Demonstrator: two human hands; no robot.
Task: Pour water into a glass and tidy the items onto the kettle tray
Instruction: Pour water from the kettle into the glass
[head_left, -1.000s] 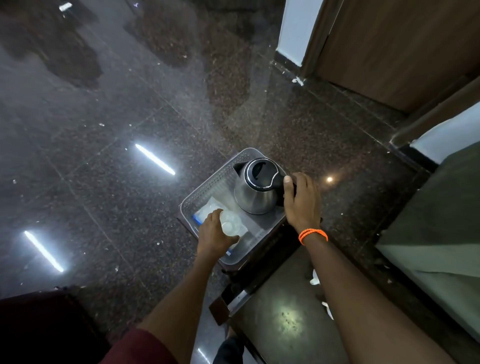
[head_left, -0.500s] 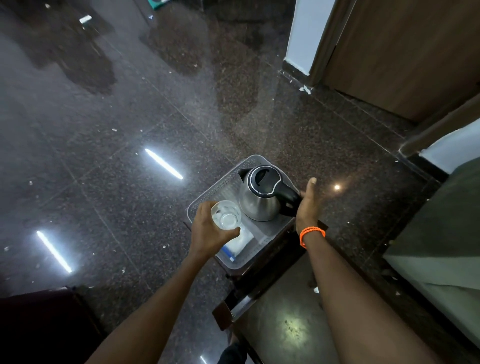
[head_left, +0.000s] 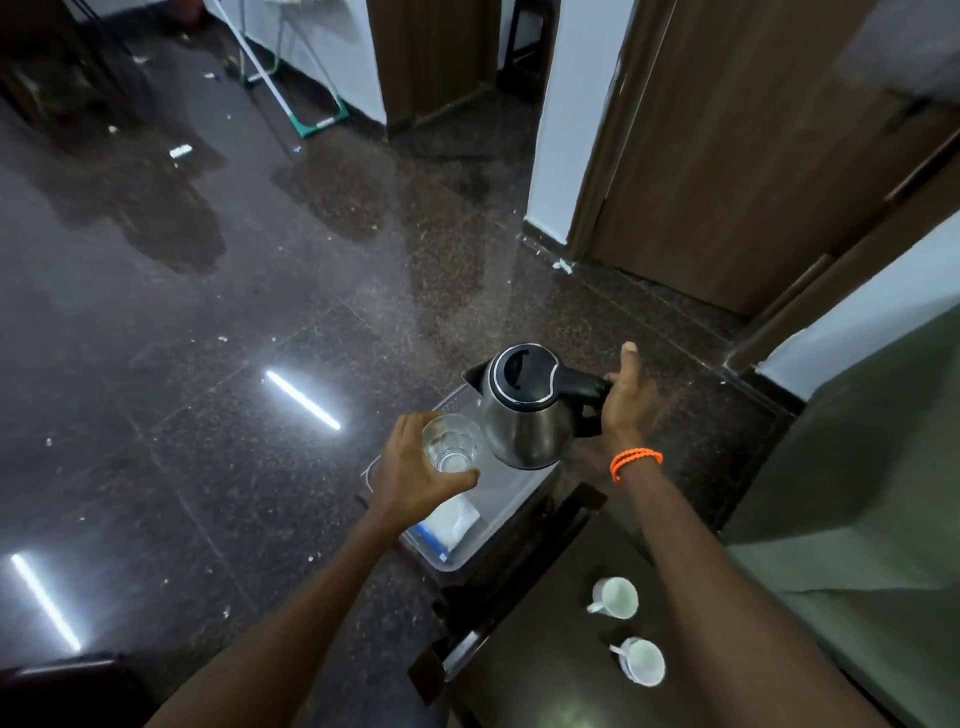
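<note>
Kettle (head_left: 524, 410) is up off the tray (head_left: 511, 499), your right hand (head_left: 626, 400) wrapped around its black handle, thumb sticking up. Left hand (head_left: 415, 475) is curled around the glass (head_left: 451, 442), held just at the kettle's 8 o'clock, spout up at 10. Looks like pouring is the step: tip the spout over the rim, slowly. Two white cups (head_left: 615, 597) wait on the table (head_left: 545, 675) near you for tidying; a white packet (head_left: 452, 522) already takes up tray space.
</note>
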